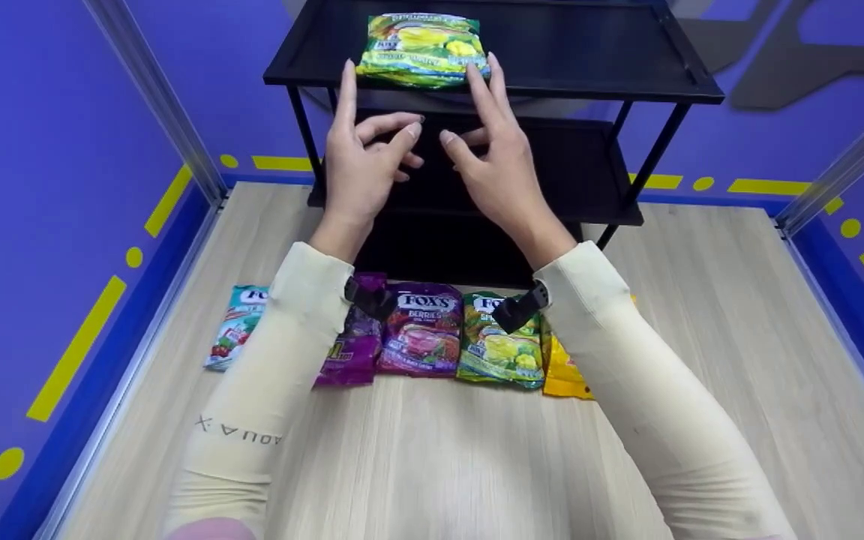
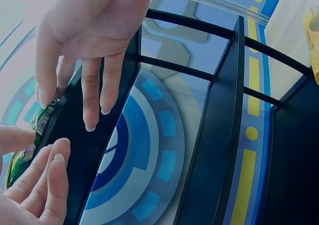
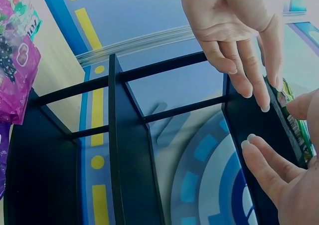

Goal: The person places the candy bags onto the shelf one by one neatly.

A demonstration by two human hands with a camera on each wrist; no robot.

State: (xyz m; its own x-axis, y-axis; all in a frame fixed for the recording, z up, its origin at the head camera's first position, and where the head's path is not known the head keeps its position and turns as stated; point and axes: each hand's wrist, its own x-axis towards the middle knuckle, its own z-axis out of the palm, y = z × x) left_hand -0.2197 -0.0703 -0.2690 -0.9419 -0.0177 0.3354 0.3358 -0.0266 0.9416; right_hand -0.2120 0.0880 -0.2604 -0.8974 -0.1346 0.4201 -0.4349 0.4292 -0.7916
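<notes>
A green and yellow candy bag (image 1: 424,49) lies on the top tier of a black shelf rack (image 1: 582,52), at its front edge. My left hand (image 1: 364,154) touches the bag's left end with a straight index finger, its other fingers loosely bent. At the right end, my right hand (image 1: 503,154) rests two extended fingers against the bag. Both thumbs point inward below the tier's edge, apart from each other. In the left wrist view the green bag (image 2: 42,122) shows only partly behind fingers; the right wrist view shows its edge (image 3: 296,117).
On the wooden surface (image 1: 432,465) before the rack lie a light-blue bag (image 1: 241,326), a purple bag (image 1: 353,352), a Fox's Berries bag (image 1: 421,337), a green Fox's bag (image 1: 499,349) and a yellow bag (image 1: 563,367). Blue panels (image 1: 42,150) stand around. Lower tiers (image 1: 574,165) sit beneath.
</notes>
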